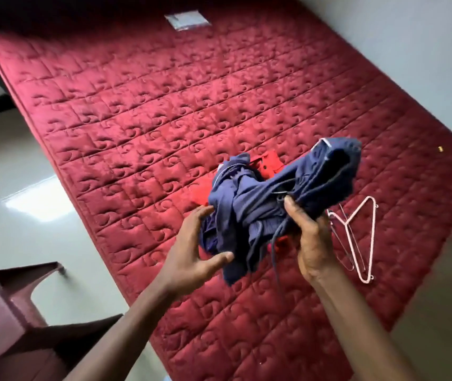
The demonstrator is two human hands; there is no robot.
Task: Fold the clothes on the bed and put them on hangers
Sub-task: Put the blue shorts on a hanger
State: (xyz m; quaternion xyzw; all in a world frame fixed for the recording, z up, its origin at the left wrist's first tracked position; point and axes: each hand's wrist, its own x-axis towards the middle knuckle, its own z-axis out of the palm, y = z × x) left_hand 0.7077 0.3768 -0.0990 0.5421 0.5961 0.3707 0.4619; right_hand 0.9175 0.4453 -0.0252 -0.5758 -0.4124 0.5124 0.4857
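A person stands at the foot of a quilted red mattress (142, 111) with a bunched navy garment (279, 199) held above it. The right hand (312, 237) grips the bundle from below, thumb pinching the cloth near its drawstrings. The left hand (192, 243) is spread, its fingertips at the bundle's left side and not closed on it.

The bundle's long axis runs from the left hand up and away to the right, its far end hanging past the right hand's grip. The left hand looks the nearer one to take the loose end and shake it out. A red garment (267, 163) lies on the mattress beneath.

Pale hangers (369, 237) lie just right of the right hand, near the mattress edge. Open quilt stretches beyond and to the left, probably room enough to lay the garment flat. A maroon chair (13, 312) stands on the floor at the left.
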